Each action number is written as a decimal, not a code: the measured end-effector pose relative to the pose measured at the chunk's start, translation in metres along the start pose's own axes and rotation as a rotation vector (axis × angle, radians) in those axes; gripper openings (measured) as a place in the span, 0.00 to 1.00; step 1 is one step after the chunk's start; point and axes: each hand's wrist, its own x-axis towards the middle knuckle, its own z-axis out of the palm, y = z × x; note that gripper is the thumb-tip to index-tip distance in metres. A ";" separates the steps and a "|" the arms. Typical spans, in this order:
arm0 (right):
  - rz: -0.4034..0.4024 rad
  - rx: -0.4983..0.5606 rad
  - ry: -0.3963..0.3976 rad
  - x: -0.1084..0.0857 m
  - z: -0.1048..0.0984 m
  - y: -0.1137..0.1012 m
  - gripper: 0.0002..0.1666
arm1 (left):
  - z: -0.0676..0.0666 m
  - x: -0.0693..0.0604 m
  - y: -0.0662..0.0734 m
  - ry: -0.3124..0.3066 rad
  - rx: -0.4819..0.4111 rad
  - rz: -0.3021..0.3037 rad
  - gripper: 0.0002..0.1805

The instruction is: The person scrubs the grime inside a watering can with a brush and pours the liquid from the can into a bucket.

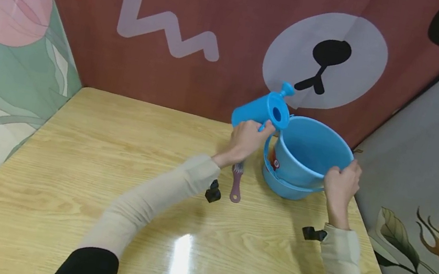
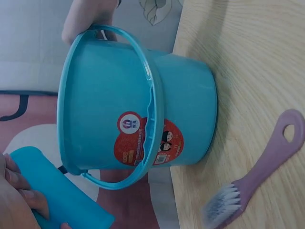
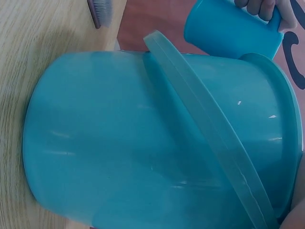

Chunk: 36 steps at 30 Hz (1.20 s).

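A light-blue bucket (image 1: 298, 169) stands at the table's back right, its handle hanging down across the side that bears a red sticker (image 2: 128, 138). My right hand (image 1: 341, 184) grips the bucket's right rim. A blue watering can (image 1: 256, 109) is held tilted by my left hand (image 1: 245, 139), fingers curled round its handle, beside the bucket's left rim and above the table. In the left wrist view the can (image 2: 62, 195) is below the bucket's rim; in the right wrist view it (image 3: 233, 28) shows at the top right.
A purple-handled brush (image 1: 236, 183) lies on the wooden table (image 1: 114, 139), left of the bucket. A brown patterned cloth (image 1: 169, 75) hangs behind the table's back edge, and a grey floral cloth (image 1: 432, 143) hangs along the right side.
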 end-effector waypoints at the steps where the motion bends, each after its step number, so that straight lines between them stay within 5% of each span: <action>1: -0.001 -0.002 0.000 0.000 0.000 0.000 0.37 | 0.001 0.000 0.000 0.001 0.004 0.000 0.30; 36: -0.040 -0.007 0.057 -0.001 0.006 0.002 0.35 | 0.001 0.007 0.007 -0.052 0.236 0.106 0.29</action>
